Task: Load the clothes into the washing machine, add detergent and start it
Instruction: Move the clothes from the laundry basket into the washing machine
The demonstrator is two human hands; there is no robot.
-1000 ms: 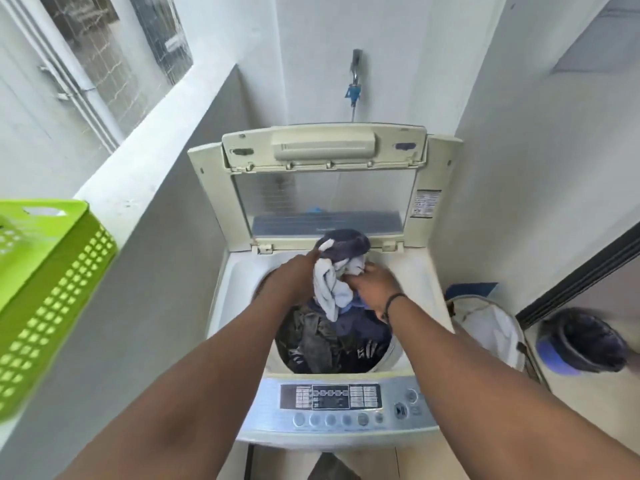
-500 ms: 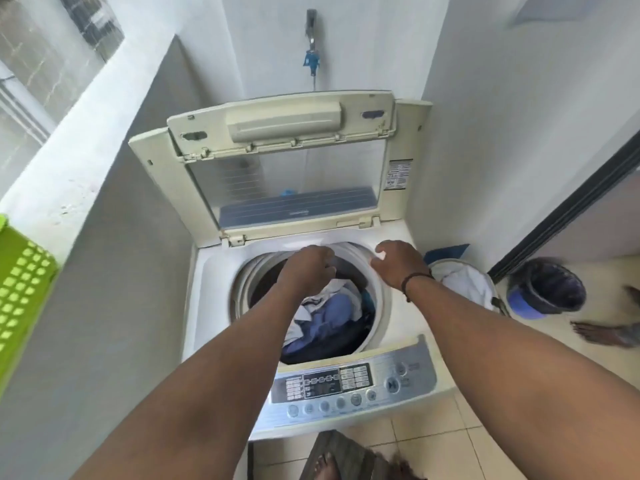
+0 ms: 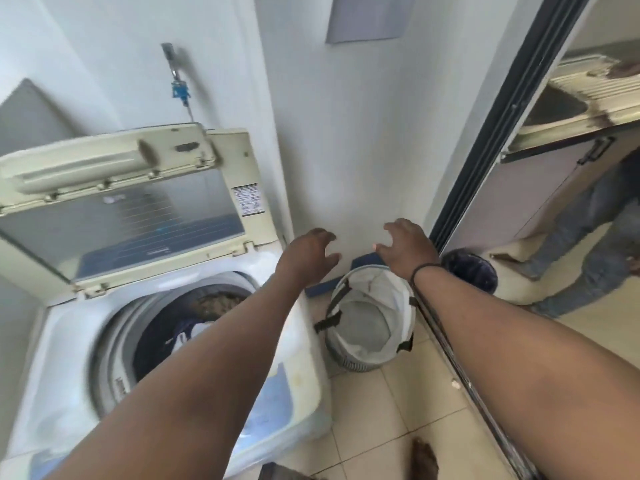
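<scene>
The top-loading washing machine [image 3: 301, 344] stands at the left with its lid [image 3: 114, 202] raised against the wall. Dark blue and white clothes [image 3: 180, 336] lie in its drum. A round white laundry hamper [image 3: 372, 320] sits on the floor to the machine's right, and I see only its pale lining inside. My left hand [image 3: 306, 256] hovers past the machine's right rear corner, fingers spread and holding nothing. My right hand [image 3: 403, 247] hangs above the hamper's far rim, fingers spread and loosely curled, also holding nothing.
A tap [image 3: 175, 76] sticks out of the wall above the machine. A dark bucket [image 3: 471, 268] stands right of the hamper by a sliding door frame [image 3: 491, 133]. Another person's legs [image 3: 585, 251] are beyond the doorway. My bare foot [image 3: 424, 459] is on the tiled floor.
Both hands let go of the clothes into the drum, then left the machine and swung right to above the hamper. My view turned right with them.
</scene>
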